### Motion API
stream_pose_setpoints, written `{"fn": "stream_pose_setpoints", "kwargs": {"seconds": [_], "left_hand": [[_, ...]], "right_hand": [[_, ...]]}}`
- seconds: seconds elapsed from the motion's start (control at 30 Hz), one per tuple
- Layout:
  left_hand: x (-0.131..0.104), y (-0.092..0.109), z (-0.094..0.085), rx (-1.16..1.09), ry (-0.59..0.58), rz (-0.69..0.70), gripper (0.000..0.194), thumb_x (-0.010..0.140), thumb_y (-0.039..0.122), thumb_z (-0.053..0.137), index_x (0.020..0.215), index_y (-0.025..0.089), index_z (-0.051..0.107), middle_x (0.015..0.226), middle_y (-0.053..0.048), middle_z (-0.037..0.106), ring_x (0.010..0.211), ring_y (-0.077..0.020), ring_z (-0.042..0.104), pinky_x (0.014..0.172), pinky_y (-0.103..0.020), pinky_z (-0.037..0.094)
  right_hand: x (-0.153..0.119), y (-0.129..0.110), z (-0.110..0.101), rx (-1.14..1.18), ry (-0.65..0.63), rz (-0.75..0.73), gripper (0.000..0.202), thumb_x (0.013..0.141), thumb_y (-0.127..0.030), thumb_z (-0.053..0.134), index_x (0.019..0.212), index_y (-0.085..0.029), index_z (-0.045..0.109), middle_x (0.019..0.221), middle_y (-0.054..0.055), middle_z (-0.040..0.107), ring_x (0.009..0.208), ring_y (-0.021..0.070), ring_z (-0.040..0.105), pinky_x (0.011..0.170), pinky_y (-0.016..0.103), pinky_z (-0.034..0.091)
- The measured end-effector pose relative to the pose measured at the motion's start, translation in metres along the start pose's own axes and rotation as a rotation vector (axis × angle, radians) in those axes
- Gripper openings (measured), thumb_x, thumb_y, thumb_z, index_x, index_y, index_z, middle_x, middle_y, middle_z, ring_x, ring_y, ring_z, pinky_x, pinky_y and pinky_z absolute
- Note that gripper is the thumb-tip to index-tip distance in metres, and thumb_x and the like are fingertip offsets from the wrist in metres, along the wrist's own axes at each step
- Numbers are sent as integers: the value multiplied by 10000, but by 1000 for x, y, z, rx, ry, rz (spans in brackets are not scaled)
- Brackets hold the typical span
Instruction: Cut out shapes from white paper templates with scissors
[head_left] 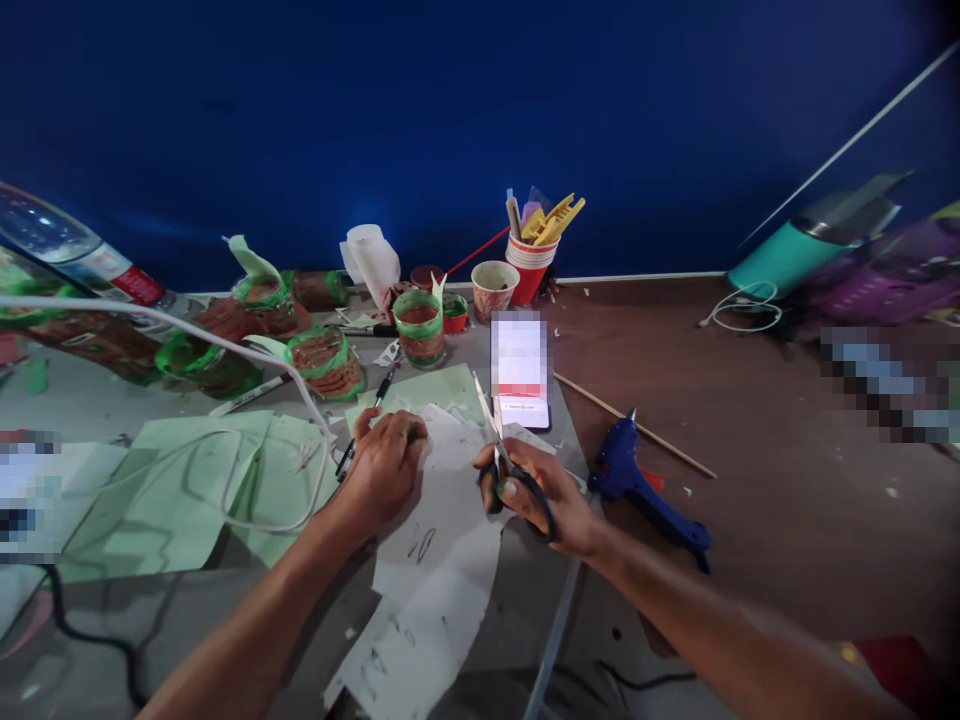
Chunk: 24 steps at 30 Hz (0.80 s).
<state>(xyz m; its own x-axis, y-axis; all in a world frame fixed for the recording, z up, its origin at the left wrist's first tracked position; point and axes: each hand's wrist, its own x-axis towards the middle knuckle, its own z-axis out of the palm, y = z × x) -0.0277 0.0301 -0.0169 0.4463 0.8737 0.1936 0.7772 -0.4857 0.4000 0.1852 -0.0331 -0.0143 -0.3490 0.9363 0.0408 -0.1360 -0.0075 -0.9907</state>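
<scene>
My right hand (536, 490) is closed round the black handles of a pair of scissors (499, 435), whose blades point up and stand slightly apart. My left hand (386, 465) rests at the upper left edge of a white paper sheet (442, 540) with small dark drawn marks; its fingers are curled in, and what they hold, if anything, is hidden. Just beyond the hands lies a lit phone (519, 350). A black pen (384, 385) is beside my left hand. Right of my right hand is a blue glue gun (645, 485).
Green and brown painted pots (420, 328) stand at the back, with a paper cup (495, 288) and a red cup (531, 265) of tools. Green paper (180, 490) and a white cable (300, 385) lie left. A wooden stick (637, 427) and teal bottle (787, 255) are right.
</scene>
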Motion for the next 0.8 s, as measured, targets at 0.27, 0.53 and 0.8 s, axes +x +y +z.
{"fn": "stream_pose_setpoints", "kwargs": {"seconds": [0.27, 0.53, 0.8], "left_hand": [[1, -6, -1, 54, -27, -39, 201, 821, 282, 458, 930, 235, 620, 975, -49, 650, 993, -238, 546, 1016, -464, 183], [2, 5, -1, 134, -116, -6, 152, 789, 255, 476, 827, 209, 616, 879, -55, 619, 892, -246, 528, 971, -483, 211], [-2, 11, 1, 153, -94, 65, 105, 768, 161, 441, 810, 192, 531, 846, -51, 603, 847, -230, 530, 995, -499, 181]], "right_hand": [[0, 4, 0, 34, -4, 34, 459, 794, -565, 544, 1001, -157, 508, 695, 21, 527, 605, 134, 492, 571, 268, 407], [2, -3, 3, -6, -1, 39, 456, 789, -565, 551, 968, -147, 505, 683, 20, 524, 599, 132, 481, 569, 266, 385], [2, 0, 3, -12, -7, 46, 461, 784, -570, 555, 965, -149, 506, 696, 24, 531, 603, 130, 488, 571, 266, 381]]}}
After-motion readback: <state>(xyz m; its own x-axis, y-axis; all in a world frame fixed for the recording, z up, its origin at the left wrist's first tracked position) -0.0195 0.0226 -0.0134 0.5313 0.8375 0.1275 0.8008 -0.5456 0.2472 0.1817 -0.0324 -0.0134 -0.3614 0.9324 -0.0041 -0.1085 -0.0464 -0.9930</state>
